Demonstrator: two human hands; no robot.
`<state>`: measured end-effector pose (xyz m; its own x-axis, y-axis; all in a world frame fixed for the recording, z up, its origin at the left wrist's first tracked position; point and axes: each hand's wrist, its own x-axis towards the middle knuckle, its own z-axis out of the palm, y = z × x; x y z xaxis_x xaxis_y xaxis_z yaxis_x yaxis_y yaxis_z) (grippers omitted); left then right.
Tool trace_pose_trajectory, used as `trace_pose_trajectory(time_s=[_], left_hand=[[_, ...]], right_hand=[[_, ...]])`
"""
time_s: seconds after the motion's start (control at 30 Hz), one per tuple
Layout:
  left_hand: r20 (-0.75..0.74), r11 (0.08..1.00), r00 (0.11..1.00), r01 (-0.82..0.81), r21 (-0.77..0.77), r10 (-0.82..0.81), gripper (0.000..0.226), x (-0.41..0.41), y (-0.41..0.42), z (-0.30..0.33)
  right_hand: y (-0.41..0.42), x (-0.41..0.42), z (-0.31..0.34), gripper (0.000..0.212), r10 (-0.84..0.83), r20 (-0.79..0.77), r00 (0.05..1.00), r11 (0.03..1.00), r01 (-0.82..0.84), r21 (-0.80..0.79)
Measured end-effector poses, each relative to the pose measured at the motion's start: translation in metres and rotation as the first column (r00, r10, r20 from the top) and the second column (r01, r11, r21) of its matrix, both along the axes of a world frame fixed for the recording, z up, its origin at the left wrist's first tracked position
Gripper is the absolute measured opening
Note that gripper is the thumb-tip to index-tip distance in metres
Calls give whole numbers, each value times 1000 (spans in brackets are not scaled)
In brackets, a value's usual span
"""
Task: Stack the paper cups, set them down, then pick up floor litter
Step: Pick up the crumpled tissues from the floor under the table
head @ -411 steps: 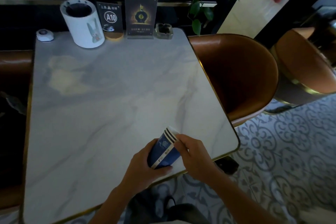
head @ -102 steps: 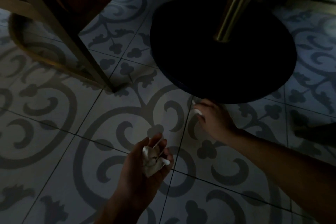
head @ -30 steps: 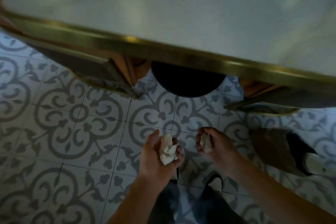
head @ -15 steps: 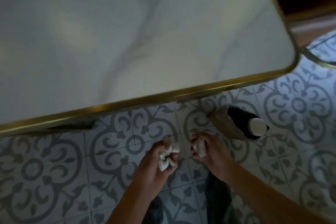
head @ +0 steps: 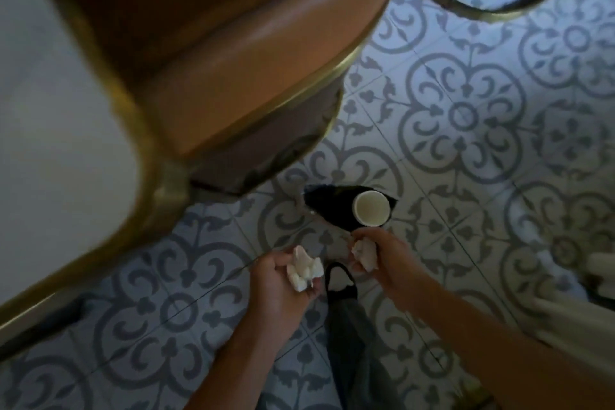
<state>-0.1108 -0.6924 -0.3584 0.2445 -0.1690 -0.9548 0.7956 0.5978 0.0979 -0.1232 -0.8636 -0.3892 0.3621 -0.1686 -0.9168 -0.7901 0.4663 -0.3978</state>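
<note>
The left hand [head: 283,280] is closed round a crumpled white tissue [head: 303,268] and the right hand [head: 382,260] round a smaller wad [head: 364,253]; both are over the patterned floor [head: 466,116], near six o'clock in the view; a paper cup [head: 371,208] sits in a dark bag [head: 332,206] just past the right hand, at about twelve o'clock from it, mouth up toward the camera, its long axis near upright, perhaps slightly tilted; the table [head: 50,110] corner lies at nine o'clock, the chair [head: 249,60] at eleven; to finish well, I judge each wad should be kept pinched tight, carried over the bag's opening and released low, so nothing drifts back onto the tiles.
</note>
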Motion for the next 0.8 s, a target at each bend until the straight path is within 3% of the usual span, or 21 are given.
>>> trace_pose_trajectory(time_s=[0.17, 0.3, 0.6, 0.8], left_hand=[[54, 966, 965, 255, 33, -257, 39, 17, -63, -44], [86, 895, 893, 433, 104, -442, 32, 24, -99, -79], [-7, 801, 825, 551, 232, -565, 20, 40, -143, -119], [7, 812, 826, 553, 189, -564, 36, 49, -152, -136]], right_hand=[[-58, 12, -29, 27, -45, -10, 999, 999, 45, -6], [-90, 16, -49, 24, -43, 2, 999, 999, 43, -2], [-120, 22, -81, 29, -43, -29, 999, 999, 43, 24], [-117, 34, -96, 27, 16, -27, 1000, 1000, -16, 10]])
